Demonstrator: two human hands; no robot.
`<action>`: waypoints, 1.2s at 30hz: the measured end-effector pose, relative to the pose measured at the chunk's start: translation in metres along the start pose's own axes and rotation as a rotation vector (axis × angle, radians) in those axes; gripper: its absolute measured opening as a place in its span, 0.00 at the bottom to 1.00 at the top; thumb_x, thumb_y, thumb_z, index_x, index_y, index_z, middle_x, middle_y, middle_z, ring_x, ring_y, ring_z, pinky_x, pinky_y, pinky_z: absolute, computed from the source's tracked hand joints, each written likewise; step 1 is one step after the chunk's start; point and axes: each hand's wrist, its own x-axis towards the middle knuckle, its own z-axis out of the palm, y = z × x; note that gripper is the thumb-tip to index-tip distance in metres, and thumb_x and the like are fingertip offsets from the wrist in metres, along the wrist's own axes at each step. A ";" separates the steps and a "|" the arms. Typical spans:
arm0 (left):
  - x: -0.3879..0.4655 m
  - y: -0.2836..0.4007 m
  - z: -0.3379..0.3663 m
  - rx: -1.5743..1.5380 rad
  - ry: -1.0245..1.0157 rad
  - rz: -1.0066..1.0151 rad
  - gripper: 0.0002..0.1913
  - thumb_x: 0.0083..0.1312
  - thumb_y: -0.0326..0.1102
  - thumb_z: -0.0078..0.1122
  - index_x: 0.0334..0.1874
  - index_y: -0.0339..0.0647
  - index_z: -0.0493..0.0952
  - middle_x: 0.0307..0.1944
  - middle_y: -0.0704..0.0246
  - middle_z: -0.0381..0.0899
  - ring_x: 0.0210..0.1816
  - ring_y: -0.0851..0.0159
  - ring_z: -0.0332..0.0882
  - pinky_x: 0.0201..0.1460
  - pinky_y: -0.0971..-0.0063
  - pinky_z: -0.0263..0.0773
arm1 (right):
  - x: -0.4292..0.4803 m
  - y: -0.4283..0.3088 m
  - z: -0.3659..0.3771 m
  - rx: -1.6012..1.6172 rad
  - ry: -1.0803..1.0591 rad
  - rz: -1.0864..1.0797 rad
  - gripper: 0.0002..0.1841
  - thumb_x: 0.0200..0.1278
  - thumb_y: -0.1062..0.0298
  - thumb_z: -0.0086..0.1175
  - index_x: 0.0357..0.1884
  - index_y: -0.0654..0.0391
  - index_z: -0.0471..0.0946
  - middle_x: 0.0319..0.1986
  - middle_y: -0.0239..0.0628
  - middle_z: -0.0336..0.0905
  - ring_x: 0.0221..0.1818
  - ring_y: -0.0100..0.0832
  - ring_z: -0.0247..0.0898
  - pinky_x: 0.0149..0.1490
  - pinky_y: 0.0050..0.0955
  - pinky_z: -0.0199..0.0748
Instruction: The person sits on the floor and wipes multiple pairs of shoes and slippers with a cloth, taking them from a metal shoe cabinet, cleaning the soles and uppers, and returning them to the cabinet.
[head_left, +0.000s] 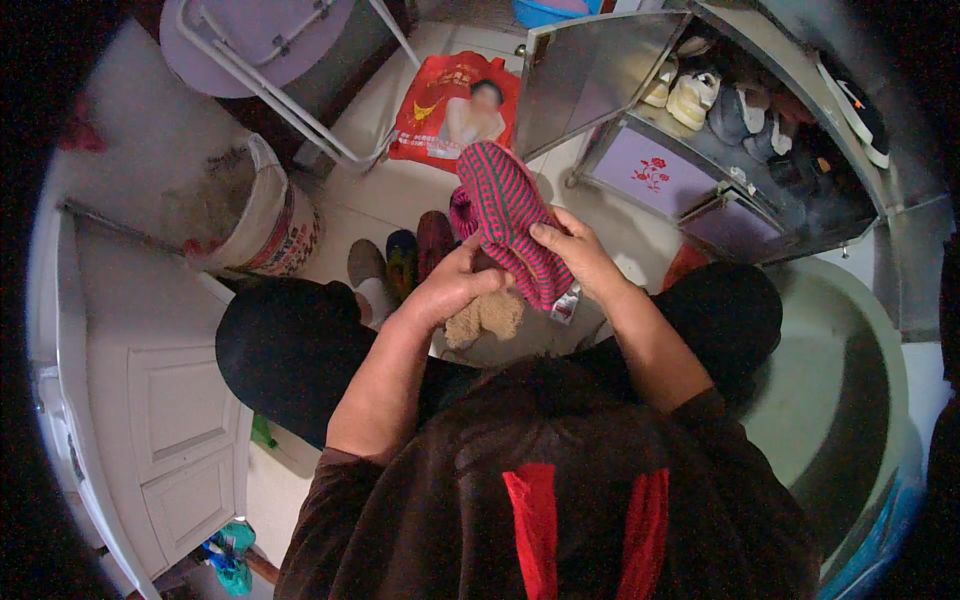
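Between my hands is a pink-and-green striped knitted slipper (514, 202), its rounded toe pointing away from me. My right hand (581, 251) grips it along the right side, thumb on top of the knit. On the near left, my left hand (454, 283) holds its edge with thumb and fingers. A second striped knitted piece (463, 211) shows just left of the slipper, partly hidden by it. Below my left hand is a tan fluffy cloth (484, 319); whether the hand also holds it, I cannot tell. A small printed packet or tag (565, 304) shows beneath the slipper.
Several shoes (401, 259) stand on the tiled floor ahead left. A red bag (450, 112) lies beyond. Right, a metal cabinet (600, 67) stands open with shoes inside, near a large green basin (825, 390). Left are a white bucket (281, 217) and a folding chair (277, 105).
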 end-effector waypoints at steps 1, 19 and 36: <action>0.000 -0.001 0.001 -0.025 -0.018 -0.022 0.34 0.67 0.40 0.66 0.73 0.35 0.66 0.60 0.66 0.79 0.59 0.66 0.77 0.67 0.68 0.70 | 0.000 0.000 0.001 -0.033 -0.009 -0.021 0.30 0.68 0.56 0.67 0.65 0.64 0.74 0.55 0.37 0.82 0.57 0.30 0.77 0.63 0.32 0.73; 0.032 -0.093 0.041 0.398 0.073 -0.543 0.22 0.69 0.48 0.59 0.55 0.37 0.81 0.45 0.60 0.86 0.44 0.57 0.85 0.51 0.61 0.79 | -0.023 0.039 -0.030 -0.417 -0.086 0.284 0.42 0.61 0.49 0.72 0.70 0.64 0.68 0.58 0.41 0.79 0.58 0.34 0.77 0.63 0.36 0.74; 0.055 -0.128 0.012 0.432 0.424 -0.084 0.21 0.65 0.33 0.60 0.62 0.41 0.79 0.50 0.56 0.88 0.53 0.53 0.85 0.59 0.64 0.75 | -0.001 0.056 -0.015 -0.812 0.200 -0.041 0.44 0.47 0.52 0.77 0.66 0.62 0.71 0.54 0.53 0.82 0.56 0.50 0.81 0.61 0.42 0.76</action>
